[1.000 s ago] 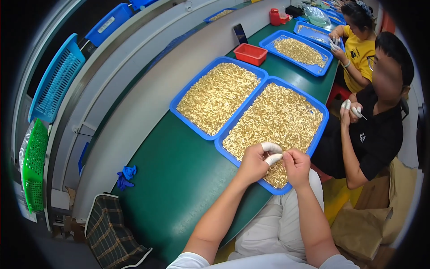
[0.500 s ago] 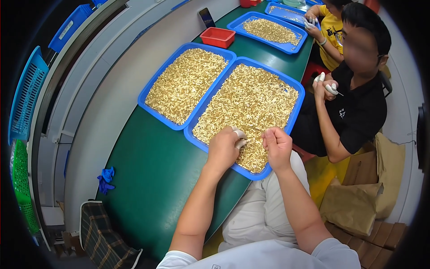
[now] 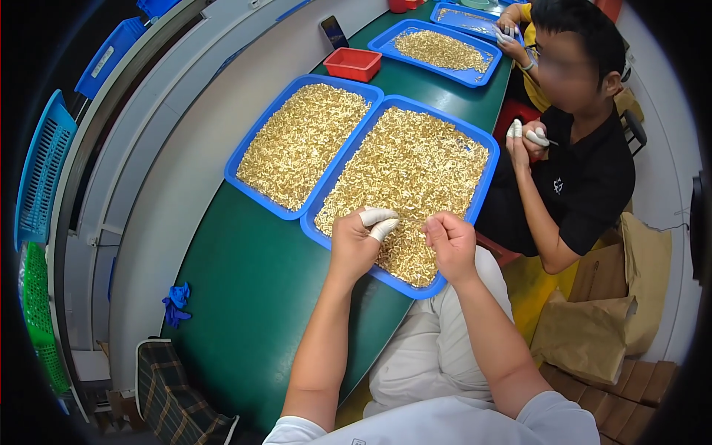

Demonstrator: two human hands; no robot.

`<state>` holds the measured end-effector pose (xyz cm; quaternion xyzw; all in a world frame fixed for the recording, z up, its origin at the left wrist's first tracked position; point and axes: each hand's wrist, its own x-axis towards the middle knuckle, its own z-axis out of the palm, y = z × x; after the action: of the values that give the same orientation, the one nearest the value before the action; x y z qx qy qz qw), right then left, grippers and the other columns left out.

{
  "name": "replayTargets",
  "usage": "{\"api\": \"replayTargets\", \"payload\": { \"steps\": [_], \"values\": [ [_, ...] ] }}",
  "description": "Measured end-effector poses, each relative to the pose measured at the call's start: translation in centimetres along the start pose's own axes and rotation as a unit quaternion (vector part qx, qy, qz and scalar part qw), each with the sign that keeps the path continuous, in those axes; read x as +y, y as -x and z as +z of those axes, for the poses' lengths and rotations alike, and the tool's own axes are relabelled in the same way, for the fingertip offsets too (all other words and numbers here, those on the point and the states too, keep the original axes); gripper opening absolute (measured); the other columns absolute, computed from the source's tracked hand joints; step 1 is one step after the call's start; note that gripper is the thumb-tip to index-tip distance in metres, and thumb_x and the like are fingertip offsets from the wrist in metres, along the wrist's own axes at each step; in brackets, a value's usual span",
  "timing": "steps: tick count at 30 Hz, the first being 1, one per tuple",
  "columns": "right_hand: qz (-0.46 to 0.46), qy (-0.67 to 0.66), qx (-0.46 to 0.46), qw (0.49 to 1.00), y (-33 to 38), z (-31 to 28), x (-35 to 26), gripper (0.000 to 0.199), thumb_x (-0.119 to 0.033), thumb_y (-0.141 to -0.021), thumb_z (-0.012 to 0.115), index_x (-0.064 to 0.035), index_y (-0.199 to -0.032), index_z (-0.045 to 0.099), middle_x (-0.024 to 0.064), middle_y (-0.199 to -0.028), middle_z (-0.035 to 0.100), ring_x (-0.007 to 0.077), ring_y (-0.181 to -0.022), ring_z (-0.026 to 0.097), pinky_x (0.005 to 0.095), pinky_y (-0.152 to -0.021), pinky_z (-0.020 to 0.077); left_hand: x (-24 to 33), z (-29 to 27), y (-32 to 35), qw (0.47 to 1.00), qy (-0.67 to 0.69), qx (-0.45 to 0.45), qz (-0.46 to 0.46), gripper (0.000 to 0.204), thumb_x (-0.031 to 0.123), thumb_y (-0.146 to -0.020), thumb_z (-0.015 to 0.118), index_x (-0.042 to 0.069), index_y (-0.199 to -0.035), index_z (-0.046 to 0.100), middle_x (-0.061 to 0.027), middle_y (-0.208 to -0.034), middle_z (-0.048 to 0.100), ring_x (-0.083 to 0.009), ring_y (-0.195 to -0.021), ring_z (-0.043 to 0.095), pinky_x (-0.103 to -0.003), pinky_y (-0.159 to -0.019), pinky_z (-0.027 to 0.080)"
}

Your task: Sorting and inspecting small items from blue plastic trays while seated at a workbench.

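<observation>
A blue tray (image 3: 486, 182) holds a thick layer of small gold-coloured metal pieces (image 3: 415, 167). Above its near part is my left hand (image 3: 356, 241), white covers on its thumb and forefinger, whose tips come together in a pinch. Facing it a short way to the right, my right hand (image 3: 452, 246) is closed, thumb pressed to the curled forefinger. Whatever lies between the fingertips of either hand is too small to make out against the gold pieces. Touching this tray on the left is a second blue tray (image 3: 231, 167) of similar pieces.
A red bin (image 3: 353, 65), a phone (image 3: 334, 33) and another blue tray (image 3: 386, 41) stand farther along the green table (image 3: 252, 297). Blue gloves (image 3: 176, 304) lie at left. A co-worker in black (image 3: 571, 178) sits close on the right; paper sacks (image 3: 586, 334) stand below.
My left hand has drawn slightly left and up, showing its white-covered fingers; the gap to my right hand has widened. The nearest co-worker's head has shifted left.
</observation>
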<state>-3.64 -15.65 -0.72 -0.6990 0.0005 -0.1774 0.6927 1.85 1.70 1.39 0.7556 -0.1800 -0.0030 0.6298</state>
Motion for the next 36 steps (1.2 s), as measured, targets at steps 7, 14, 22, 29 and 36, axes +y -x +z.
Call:
{"api": "replayTargets", "payload": {
  "steps": [7,14,22,29,36],
  "values": [
    [-0.023,0.037,-0.018,0.999,-0.1,0.2,-0.6,0.026,-0.015,-0.097,0.058,-0.0004,-0.076,0.061,-0.0002,-0.060,0.055,0.0041,-0.054,0.048,0.0218,-0.050,0.0368,0.7,-0.6,0.0,0.994,-0.082,-0.043,0.065,0.013,-0.002,-0.081,0.072,0.001,-0.093,0.074,-0.0070,-0.080,0.069,-0.0134,-0.072,0.063,-0.026,-0.064,0.048],
    [-0.024,0.064,-0.023,0.997,-0.1,0.1,-0.7,0.025,-0.013,-0.096,0.059,0.0000,-0.075,0.061,0.0001,-0.058,0.055,0.0046,-0.052,0.048,0.0227,-0.048,0.0359,1.2,-0.6,0.0,0.993,-0.103,-0.034,0.055,0.014,-0.002,-0.080,0.073,0.001,-0.093,0.073,-0.0071,-0.078,0.068,-0.0146,-0.070,0.062,-0.027,-0.062,0.048],
    [-0.057,0.116,-0.021,0.991,-0.3,0.3,-0.3,0.024,-0.009,-0.094,0.061,0.0014,-0.073,0.061,0.0016,-0.057,0.055,0.0055,-0.051,0.046,0.0239,-0.047,0.0351,1.5,-1.2,-0.2,0.948,-0.271,-0.045,0.162,0.015,0.000,-0.077,0.074,0.004,-0.092,0.072,-0.0090,-0.082,0.069,-0.0223,-0.071,0.065,-0.030,-0.063,0.050],
    [-0.060,0.136,-0.036,0.988,0.0,0.6,-0.7,0.028,-0.010,-0.094,0.061,0.0016,-0.069,0.063,0.0034,-0.054,0.057,0.0063,-0.048,0.050,0.0249,-0.045,0.0366,1.1,-2.0,-0.3,0.955,-0.247,-0.073,0.146,0.016,0.001,-0.076,0.075,0.004,-0.092,0.073,-0.0095,-0.082,0.069,-0.0234,-0.072,0.066,-0.032,-0.063,0.051],
    [-0.047,0.128,-0.033,0.990,-0.1,0.7,-0.8,0.025,-0.010,-0.094,0.061,0.0017,-0.071,0.064,0.0040,-0.056,0.058,0.0068,-0.050,0.052,0.0244,-0.046,0.0392,1.9,-1.9,-0.1,0.984,-0.158,-0.077,0.035,0.014,0.003,-0.077,0.076,0.004,-0.090,0.074,-0.0096,-0.077,0.068,-0.0210,-0.068,0.065,-0.031,-0.061,0.049]
  ]
}}
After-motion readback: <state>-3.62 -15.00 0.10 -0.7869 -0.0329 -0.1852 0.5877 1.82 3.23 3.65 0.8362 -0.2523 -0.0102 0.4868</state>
